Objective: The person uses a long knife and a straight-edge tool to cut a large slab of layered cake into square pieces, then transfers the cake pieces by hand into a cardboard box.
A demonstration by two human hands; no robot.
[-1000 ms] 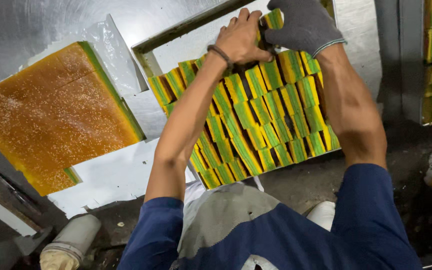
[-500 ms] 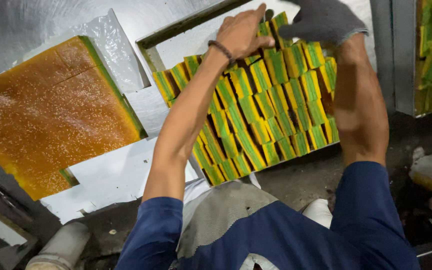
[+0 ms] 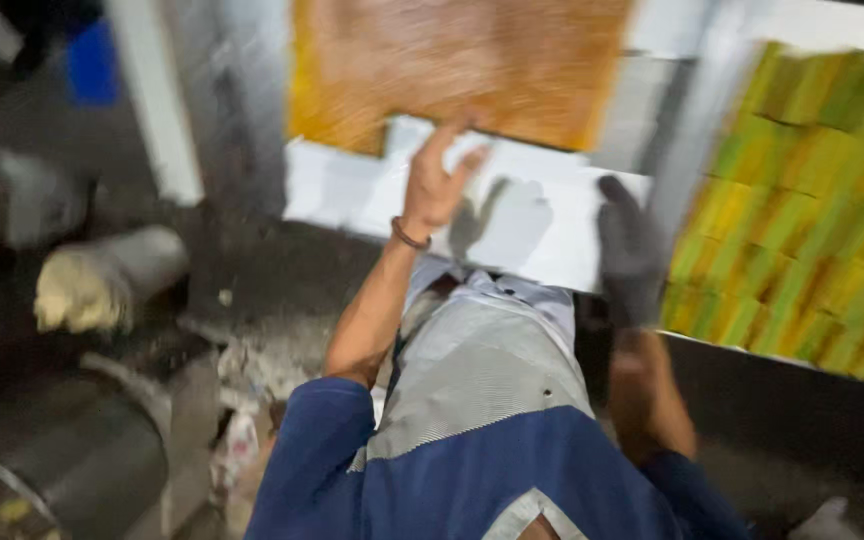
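1. Head view, badly blurred: the bare left hand (image 3: 435, 185) spreads open, fingertips at the near edge of the orange-brown slab cake (image 3: 457, 65) on white sheet (image 3: 542, 215).
2. The grey-gloved right hand (image 3: 632, 250) hangs open, empty, beside the green-and-yellow cut cake pieces (image 3: 812, 210).

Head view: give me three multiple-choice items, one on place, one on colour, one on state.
1. Where is the sliced green-and-yellow layered cake?
A. right of the hands
B. left of the hands
C. below the arms

2. What colour is the glove on the right hand?
A. white
B. dark grey
C. red

3. How is the bare left hand?
A. clenched in a fist
B. gripping a knife
C. open, fingers spread, over the white sheet

Key: 1 A, the slices fill the right edge; 2 B, the glove is dark; 3 C, fingers splayed, nothing held.
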